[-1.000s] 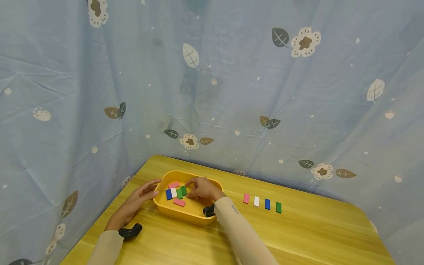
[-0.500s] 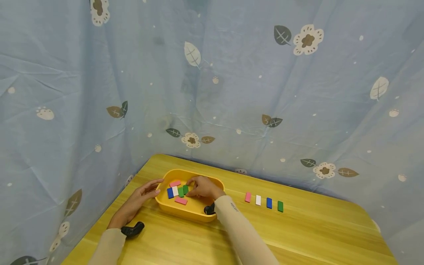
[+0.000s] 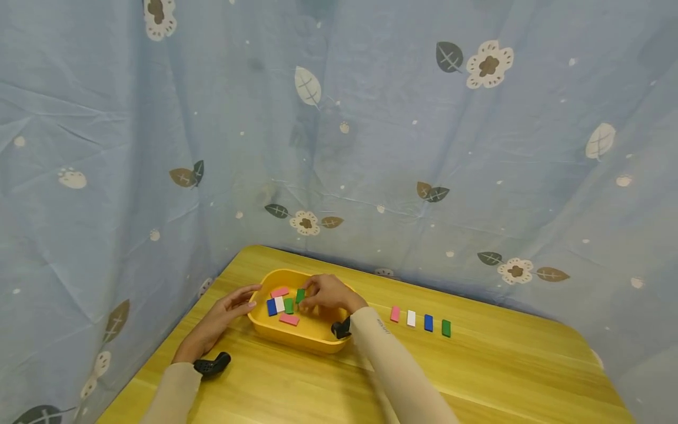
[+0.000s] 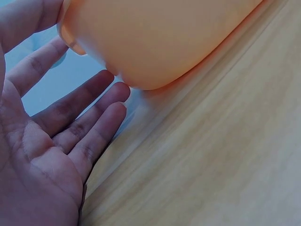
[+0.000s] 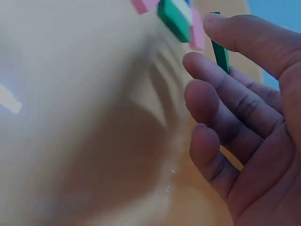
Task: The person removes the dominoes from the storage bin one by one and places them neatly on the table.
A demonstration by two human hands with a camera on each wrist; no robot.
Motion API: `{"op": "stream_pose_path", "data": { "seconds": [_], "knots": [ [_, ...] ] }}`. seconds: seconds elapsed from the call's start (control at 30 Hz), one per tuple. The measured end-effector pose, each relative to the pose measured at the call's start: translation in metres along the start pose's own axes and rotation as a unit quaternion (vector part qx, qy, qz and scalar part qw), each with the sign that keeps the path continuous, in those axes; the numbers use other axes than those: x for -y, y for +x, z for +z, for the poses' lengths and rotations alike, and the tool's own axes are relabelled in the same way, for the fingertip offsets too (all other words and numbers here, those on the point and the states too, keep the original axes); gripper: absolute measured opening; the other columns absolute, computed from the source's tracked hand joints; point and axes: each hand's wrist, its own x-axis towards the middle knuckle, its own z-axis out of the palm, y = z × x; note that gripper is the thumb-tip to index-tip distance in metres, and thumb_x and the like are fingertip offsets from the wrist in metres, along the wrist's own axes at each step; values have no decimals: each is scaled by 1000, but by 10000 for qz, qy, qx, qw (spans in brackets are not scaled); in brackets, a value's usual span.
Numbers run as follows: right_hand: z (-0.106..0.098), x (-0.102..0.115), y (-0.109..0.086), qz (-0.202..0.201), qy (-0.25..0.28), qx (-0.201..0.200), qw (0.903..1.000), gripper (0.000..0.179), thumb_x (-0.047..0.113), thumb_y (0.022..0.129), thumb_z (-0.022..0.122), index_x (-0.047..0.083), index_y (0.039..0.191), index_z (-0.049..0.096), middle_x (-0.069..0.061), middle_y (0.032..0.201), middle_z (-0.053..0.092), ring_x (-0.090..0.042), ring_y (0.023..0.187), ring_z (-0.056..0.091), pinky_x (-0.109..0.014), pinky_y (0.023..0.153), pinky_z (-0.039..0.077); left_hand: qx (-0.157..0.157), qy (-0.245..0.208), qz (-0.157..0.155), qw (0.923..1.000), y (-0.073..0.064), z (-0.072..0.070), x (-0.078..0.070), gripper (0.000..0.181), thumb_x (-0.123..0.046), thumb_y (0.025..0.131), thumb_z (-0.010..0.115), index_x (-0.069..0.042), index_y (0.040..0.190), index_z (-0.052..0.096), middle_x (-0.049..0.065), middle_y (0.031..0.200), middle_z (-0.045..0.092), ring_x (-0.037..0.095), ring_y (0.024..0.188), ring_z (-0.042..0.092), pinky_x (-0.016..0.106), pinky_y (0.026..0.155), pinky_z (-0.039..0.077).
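Inside a yellow plastic basin (image 3: 296,339), my right hand (image 3: 332,292) pinches a green block (image 3: 300,295) between thumb and fingers, lifted on edge. The right wrist view shows this green block (image 5: 220,57) edge-on behind the thumb. A second green block (image 3: 288,305), a white block (image 3: 279,304) and a blue block (image 3: 272,307) lie side by side in the basin, with one pink block (image 3: 279,291) behind them and another pink block (image 3: 288,319) in front. My left hand (image 3: 222,318) rests against the basin's left end, its fairly straight fingertips (image 4: 120,92) touching the outer wall.
Right of the basin, a spaced row on the wooden table (image 3: 508,371) holds a pink block (image 3: 395,314), a white block (image 3: 411,318), a blue block (image 3: 428,323) and a green block (image 3: 446,328). A blue patterned curtain (image 3: 371,147) hangs behind.
The right hand has picked up one green block from beside the other and drawn it slightly back and right. The left hand stays at the basin's end.
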Motion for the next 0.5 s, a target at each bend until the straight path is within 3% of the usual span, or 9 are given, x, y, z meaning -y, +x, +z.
{"op": "stream_pose_path", "data": {
  "seconds": [0.13,0.3,0.5],
  "knots": [
    [-12,4,-11,-73,241,14,9997,46,26,84,75,4,122,59,3,87,70,-21,77,66,-35,68,55,-75,20,-120,9999,-2,2,-2,49,-37,94,59,-33,141,45,-1,147,37,27,137,29,55,109,23],
    [-25,4,-28,6,507,-66,9987,44,24,85,73,10,124,57,2,89,71,-33,73,66,-45,69,54,-114,2,-157,9998,-3,4,-4,50,-38,93,60,-34,140,46,0,146,38,26,136,31,55,109,23],
    [-39,-5,-51,-23,733,-292,9969,44,22,85,73,12,126,57,1,91,71,-40,74,65,-46,65,55,-21,7,-212,9998,-3,3,-6,50,-37,94,59,-34,141,44,0,148,35,28,137,29,56,109,23]
  ]
}}
